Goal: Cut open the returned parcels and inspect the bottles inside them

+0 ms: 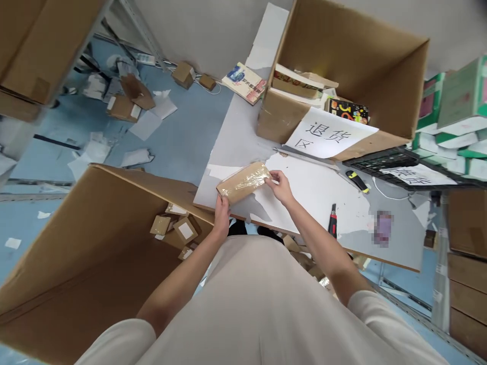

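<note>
A long, narrow cardboard box (243,183) with shiny clear tape along its top is between my two hands, at the near left of the table. My left hand (221,215) grips its near left corner, the thumb up against the side. At the opposite end my right hand (280,187) pinches the box's right edge with thumb and fingers. The underside of the box is hidden. To the right, a red and black utility knife (333,222) lies on the table (312,192) with its tip pointing away from me.
A large open carton (125,218) holding small boxes stands at my left. Behind the table's middle is another carton (281,119) with books and a paper sign (331,133). A yellow-black cutter (357,181), a black crate (380,165) and a flat book (245,83) lie around.
</note>
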The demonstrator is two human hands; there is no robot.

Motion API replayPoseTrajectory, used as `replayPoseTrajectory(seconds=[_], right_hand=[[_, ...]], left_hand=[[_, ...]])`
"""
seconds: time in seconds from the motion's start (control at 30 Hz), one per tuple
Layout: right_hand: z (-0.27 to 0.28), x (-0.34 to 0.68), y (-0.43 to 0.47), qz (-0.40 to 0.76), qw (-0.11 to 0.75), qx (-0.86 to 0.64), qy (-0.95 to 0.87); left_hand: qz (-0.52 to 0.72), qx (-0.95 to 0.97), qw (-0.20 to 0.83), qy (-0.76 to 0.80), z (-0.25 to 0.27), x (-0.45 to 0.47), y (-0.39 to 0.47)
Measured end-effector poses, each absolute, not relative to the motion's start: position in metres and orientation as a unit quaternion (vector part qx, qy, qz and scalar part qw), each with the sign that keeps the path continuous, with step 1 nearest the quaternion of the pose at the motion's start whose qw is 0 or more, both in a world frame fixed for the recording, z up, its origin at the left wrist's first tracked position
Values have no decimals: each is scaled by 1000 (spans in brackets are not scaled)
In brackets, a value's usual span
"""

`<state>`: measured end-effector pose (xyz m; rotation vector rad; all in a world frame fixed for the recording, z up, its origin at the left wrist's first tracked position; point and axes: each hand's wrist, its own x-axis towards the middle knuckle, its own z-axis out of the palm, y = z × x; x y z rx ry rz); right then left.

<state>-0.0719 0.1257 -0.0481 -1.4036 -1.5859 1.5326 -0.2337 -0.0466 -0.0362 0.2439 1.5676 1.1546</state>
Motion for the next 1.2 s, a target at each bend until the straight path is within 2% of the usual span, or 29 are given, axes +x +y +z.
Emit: replayPoseTrajectory(seconds=[0.2, 0.4, 0.63, 0.77, 0.93, 1.2], right_hand=[[-25, 63, 66, 485, 340, -640, -490], [-43, 139, 38, 456, 349, -707, -411], [-65, 157, 49, 495, 341, -680, -419], [-74, 170, 51, 553, 321, -637, -430], [-85, 192, 51, 554, 268, -644, -454], [-93, 177, 58, 577, 287, -629, -435]], left_hand=[[476, 240, 572, 623, -30, -172, -10], [395, 324, 596, 620, -56, -109, 17], [316, 407, 561, 648, -83, -104, 19], [313, 407, 553, 656, -93, -104, 16], [316, 394, 550, 665, -99, -106, 14], [348, 376, 562, 650, -106, -105, 17]])
